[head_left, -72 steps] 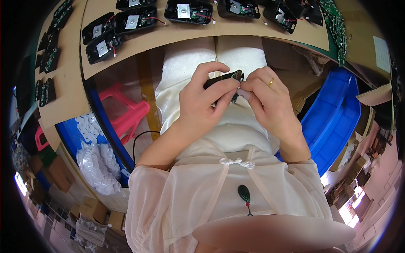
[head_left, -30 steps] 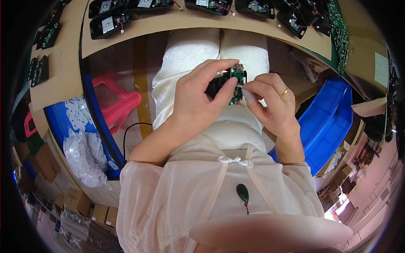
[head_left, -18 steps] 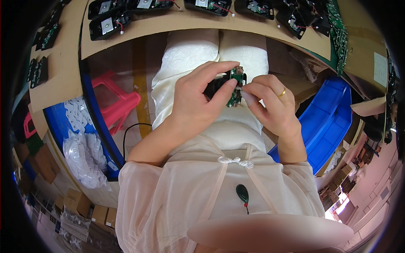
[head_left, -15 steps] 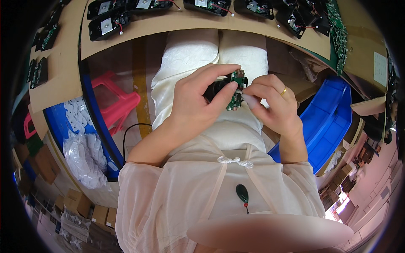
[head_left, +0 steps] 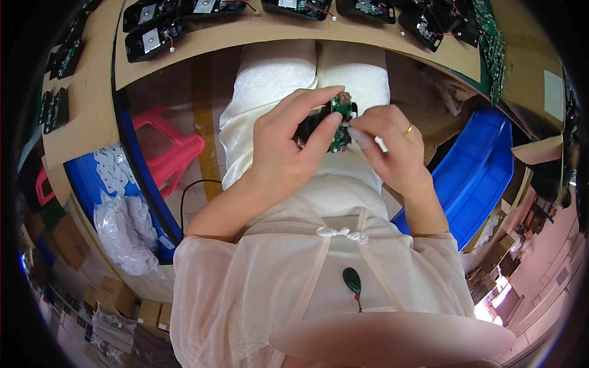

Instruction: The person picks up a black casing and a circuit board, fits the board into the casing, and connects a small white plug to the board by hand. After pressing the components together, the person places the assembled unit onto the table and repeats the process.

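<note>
Above my lap, my left hand (head_left: 288,138) is closed round a black plastic housing (head_left: 308,127), its thumb lying on a green circuit board (head_left: 335,145). The board stands on edge at the housing's right side, with a metal connector at its far end. My right hand (head_left: 396,147) is closed in a pinch against the board's right edge. A whitish cover (head_left: 360,138) wraps one of its fingertips, and a small white piece (head_left: 381,145) shows beside the fingers. What the pinch holds is too small and hidden to make out.
Several black housings with boards and red wires (head_left: 153,40) lie on the cardboard-covered table (head_left: 257,34) ahead. Green boards (head_left: 491,55) are stacked at its right end. A blue bin (head_left: 475,178) stands right; a pink stool (head_left: 169,147) and plastic bags (head_left: 126,236) are left.
Both hands and the board have shifted slightly away from my body and a little left. The right fingers have turned slightly at the board's edge, showing more of the white piece.
</note>
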Demonstrator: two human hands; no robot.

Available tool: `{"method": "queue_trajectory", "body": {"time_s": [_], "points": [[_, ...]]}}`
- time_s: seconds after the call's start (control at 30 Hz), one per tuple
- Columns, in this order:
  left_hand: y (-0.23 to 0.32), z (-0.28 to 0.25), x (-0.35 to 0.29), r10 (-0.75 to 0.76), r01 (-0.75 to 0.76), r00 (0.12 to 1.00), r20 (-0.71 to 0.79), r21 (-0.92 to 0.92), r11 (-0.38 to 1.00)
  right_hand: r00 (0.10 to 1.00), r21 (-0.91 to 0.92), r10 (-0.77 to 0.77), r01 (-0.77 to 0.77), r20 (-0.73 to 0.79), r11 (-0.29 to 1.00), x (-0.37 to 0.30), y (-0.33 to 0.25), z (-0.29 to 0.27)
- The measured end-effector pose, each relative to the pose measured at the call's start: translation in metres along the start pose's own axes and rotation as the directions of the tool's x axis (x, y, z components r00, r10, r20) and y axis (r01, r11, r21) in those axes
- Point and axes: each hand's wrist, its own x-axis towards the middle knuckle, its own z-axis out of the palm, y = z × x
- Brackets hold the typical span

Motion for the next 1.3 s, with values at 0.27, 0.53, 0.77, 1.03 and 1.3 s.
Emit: {"method": "queue_trajectory", "body": {"time_s": [0.27,0.53,0.77,1.03,1.3], "points": [[-0.014,0.006,-0.002,0.102,-0.101,0.993,-0.060,0.026,0.995,0.662,0.803,0.686,-0.564,0.301,0.191,-0.005,-0.026,0.020],[-0.021,0.006,0.001,0.290,-0.279,0.956,-0.039,0.170,0.945,0.635,0.851,0.724,-0.509,0.270,0.130,0.001,-0.023,0.033],[-0.022,0.000,-0.005,0.140,-0.138,0.989,0.039,-0.048,0.989,0.691,0.896,0.694,-0.418,0.205,0.151,-0.004,-0.008,0.032],[-0.036,-0.014,0.003,-0.400,0.482,0.876,0.270,-0.441,0.757,0.772,0.880,0.610,-0.402,0.178,0.252,-0.019,-0.025,0.033],[-0.028,-0.009,0.004,-0.406,0.461,0.887,0.222,-0.355,0.813,0.991,-0.058,-0.004,-0.003,-0.131,0.998,-0.006,-0.018,0.023]]}}
